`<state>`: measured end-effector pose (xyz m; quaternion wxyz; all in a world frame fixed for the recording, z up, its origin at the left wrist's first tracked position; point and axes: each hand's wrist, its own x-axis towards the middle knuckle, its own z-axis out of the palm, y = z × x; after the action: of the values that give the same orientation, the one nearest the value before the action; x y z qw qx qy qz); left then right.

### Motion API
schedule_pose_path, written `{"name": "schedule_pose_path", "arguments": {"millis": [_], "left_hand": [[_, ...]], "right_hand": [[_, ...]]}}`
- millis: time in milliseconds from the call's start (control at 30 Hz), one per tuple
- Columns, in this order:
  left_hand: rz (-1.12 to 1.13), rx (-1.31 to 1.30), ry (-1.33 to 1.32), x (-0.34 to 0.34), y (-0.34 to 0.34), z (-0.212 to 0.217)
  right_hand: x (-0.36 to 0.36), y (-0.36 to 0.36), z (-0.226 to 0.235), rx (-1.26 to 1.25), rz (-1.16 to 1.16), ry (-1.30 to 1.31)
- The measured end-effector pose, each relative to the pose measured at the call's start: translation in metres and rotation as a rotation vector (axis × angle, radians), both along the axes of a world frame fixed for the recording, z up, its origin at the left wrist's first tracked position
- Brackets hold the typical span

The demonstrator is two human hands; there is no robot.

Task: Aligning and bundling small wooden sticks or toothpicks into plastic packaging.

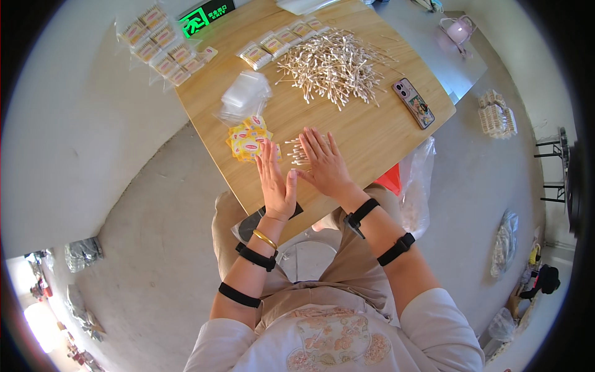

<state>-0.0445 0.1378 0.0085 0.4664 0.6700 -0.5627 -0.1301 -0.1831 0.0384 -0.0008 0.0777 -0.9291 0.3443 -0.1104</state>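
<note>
A small group of cotton swabs [297,152] lies near the table's front edge, between my two hands. My right hand [326,167] is open, fingers stretched out, at the right side of the group and partly over it. My left hand [277,186] is open too, flat and on edge at the group's near left. Its fingertips are close to a spread stack of yellow printed cards [248,137]. Clear plastic bags [246,92] lie in a stack beyond the cards. Farther back is a large loose pile of cotton swabs [334,67].
Filled swab packs [273,45] line up left of the big pile. More bagged packs [158,44] and a green lit sign [207,17] are at the far left. A phone [413,103] lies near the wooden table's [365,139] right edge. A plastic bag [416,192] hangs beside my knee.
</note>
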Motion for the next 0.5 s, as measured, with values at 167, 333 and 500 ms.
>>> {"name": "schedule_pose_path", "arguments": {"millis": [167,333,500], "left_hand": [[-0.046,0.120,-0.152,-0.001,-0.003,-0.008],[-0.110,0.258,-0.436,-0.002,-0.017,-0.010],[-0.189,0.371,-0.718,0.000,-0.026,-0.014]], "right_hand": [[-0.004,-0.001,-0.002,0.003,0.059,0.069],[-0.009,-0.004,-0.002,-0.010,0.073,0.016],[-0.038,-0.004,0.032,0.102,-0.037,-0.112]]}}
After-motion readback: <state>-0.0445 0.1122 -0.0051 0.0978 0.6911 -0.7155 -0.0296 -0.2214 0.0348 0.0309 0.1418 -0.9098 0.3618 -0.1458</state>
